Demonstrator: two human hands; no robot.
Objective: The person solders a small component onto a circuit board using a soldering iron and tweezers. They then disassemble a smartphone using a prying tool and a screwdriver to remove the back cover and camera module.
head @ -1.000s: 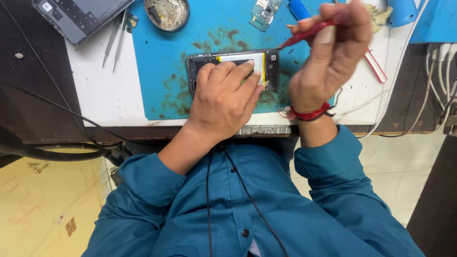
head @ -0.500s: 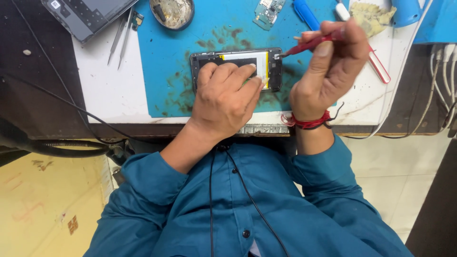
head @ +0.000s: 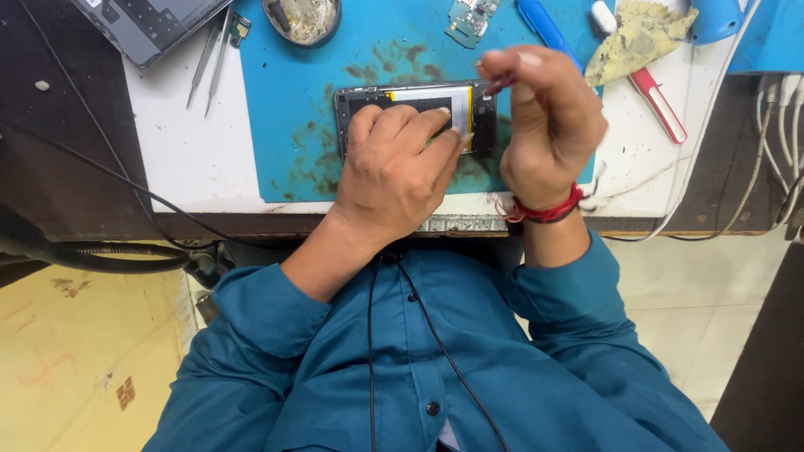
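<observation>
Repair workshop, blue mat (head: pixel 293 92), tweezers (head: pixel 208 57), circuit board (head: pixel 469 18)
</observation>
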